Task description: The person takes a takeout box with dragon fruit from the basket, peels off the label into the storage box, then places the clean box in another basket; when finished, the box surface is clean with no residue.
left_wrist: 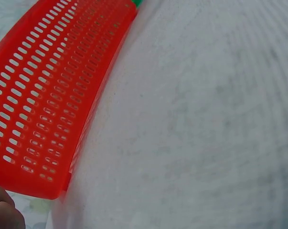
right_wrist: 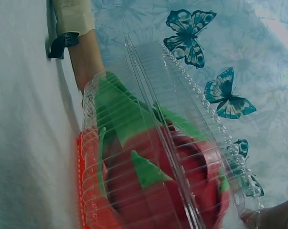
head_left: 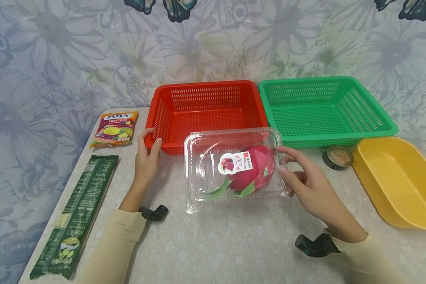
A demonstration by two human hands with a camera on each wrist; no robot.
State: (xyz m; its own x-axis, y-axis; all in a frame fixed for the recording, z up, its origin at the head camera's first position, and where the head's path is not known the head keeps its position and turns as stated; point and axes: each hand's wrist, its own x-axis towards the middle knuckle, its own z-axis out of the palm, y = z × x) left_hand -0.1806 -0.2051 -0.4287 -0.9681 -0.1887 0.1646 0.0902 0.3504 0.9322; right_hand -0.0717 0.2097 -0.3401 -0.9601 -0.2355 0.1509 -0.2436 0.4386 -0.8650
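"Clear plastic, is that what you have there?"

"Yes, it's a clear box (head_left: 195,177), and my right hand (head_left: 309,185) pinches its right edge, at three o'clock. A pink dragon fruit (head_left: 259,169) with green leaves is inside."

"Does it have any words?"

"A white sticker (head_left: 235,162) on top has red Chinese writing and a little fruit picture. The tiny words are too small for me to read."

"And your other hand?"

"My left hand (head_left: 145,157), at nine o'clock from the box, grips the near left corner of the red basket (head_left: 213,114)."

"Where is the box, then?"

"In front of me. Its far edge covers part of the red basket's near side. That basket is at twelve o'clock, and a green basket (head_left: 303,114) sits beside it at two."

"What else can you read?"

"A bright candy bag (head_left: 115,129), between nine and ten, says FOX'S FRUITS. A long green pack (head_left: 78,213) lies between eight and nine. Its name looks like Olivoilà, near a picture of green olives."

"And at three, past your right hand?"

"A little round jar (head_left: 338,157) with a dark side, just beside a yellow tub (head_left: 401,189). The stuff inside is light brown, but I can't tell what it is."
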